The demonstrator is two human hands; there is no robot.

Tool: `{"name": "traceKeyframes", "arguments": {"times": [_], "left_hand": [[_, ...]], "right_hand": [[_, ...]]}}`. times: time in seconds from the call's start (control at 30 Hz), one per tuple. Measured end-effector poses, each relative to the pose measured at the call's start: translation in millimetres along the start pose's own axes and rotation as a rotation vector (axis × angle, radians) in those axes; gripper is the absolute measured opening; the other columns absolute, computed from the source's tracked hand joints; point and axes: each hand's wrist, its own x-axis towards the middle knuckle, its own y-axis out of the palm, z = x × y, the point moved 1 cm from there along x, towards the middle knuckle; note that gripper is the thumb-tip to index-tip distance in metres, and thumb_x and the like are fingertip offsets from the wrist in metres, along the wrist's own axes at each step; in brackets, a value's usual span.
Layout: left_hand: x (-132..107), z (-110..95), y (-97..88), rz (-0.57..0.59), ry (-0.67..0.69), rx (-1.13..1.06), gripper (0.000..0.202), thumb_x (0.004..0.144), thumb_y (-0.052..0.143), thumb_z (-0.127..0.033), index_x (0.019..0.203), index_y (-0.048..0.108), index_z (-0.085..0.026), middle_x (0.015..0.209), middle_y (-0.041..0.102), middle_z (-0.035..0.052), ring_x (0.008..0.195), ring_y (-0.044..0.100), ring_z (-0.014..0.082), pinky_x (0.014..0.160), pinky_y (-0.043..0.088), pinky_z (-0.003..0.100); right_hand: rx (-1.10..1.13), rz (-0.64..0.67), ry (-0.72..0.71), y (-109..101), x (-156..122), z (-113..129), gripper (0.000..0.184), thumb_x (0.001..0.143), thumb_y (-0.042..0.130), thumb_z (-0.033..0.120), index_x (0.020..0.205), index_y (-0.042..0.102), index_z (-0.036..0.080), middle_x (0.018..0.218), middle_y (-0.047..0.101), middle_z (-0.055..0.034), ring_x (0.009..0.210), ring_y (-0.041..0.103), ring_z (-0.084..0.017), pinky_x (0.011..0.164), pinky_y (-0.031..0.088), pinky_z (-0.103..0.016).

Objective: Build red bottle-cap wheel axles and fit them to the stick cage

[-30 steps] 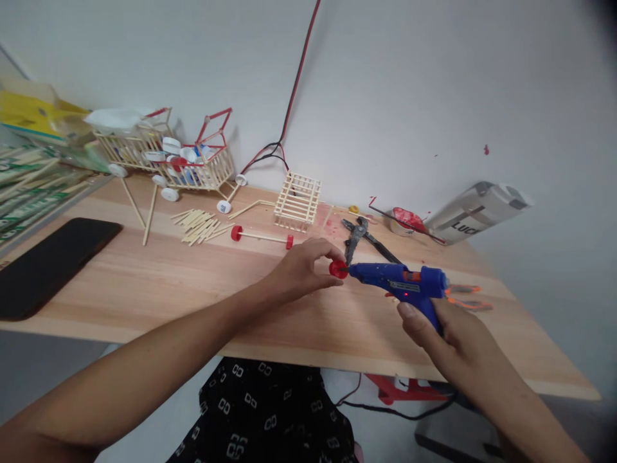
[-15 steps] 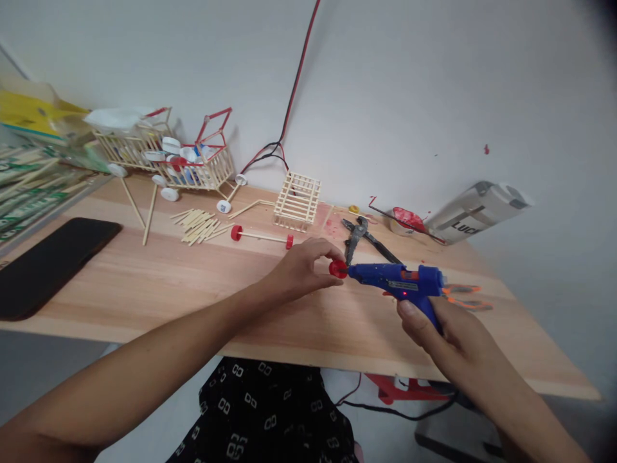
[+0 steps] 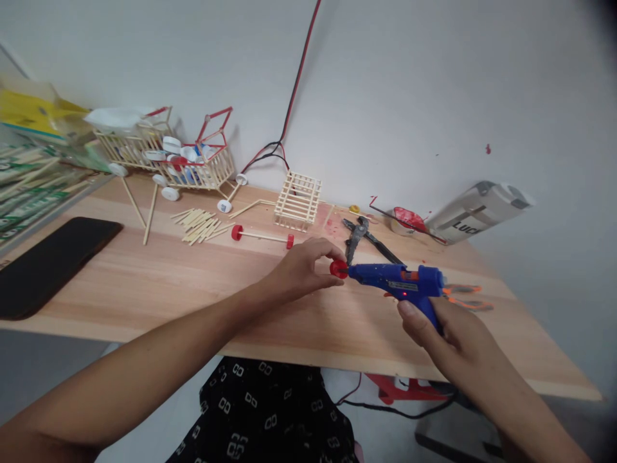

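Between the thumb and fingers of my left hand (image 3: pixel 308 267) is a red bottle cap (image 3: pixel 338 269), its open side turned to the right. My right hand (image 3: pixel 441 337) grips a blue hot glue gun (image 3: pixel 395 278) by its handle, and a small red light glows on its side. The gun's nozzle points left into the cap; whether it touches the inside I cannot tell. Behind my left hand lies a stick axle (image 3: pixel 264 236) with a red cap at each end. A small stick basket (image 3: pixel 297 200) stands farther back.
Loose cut sticks (image 3: pixel 200 225) lie left of the axle. Stick carts (image 3: pixel 197 164) with caps inside stand at the back left. A black phone (image 3: pixel 58 263) rests near the left front. Pliers (image 3: pixel 357 238), orange-handled pliers (image 3: pixel 465 299) and a red-stained cup (image 3: pixel 407 220) are at right.
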Motion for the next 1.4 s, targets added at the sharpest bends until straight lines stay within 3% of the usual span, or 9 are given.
{"name": "traceKeyframes", "arguments": {"times": [1.4], "left_hand": [[0.0,-0.9,0.2,0.004,-0.001,0.006,0.024,0.071,0.074,-0.020,0.093,0.063,-0.018,0.097,0.068,0.0032,0.092,0.060,0.0170,0.083,0.044,0.032]], "right_hand": [[-0.038,-0.018,-0.018,0.0,0.4,0.6,0.045,0.089,0.041,0.058,0.060,0.042,0.023,0.048,0.045,0.0020,0.044,0.043,-0.013,0.043,0.032,-0.026]]}}
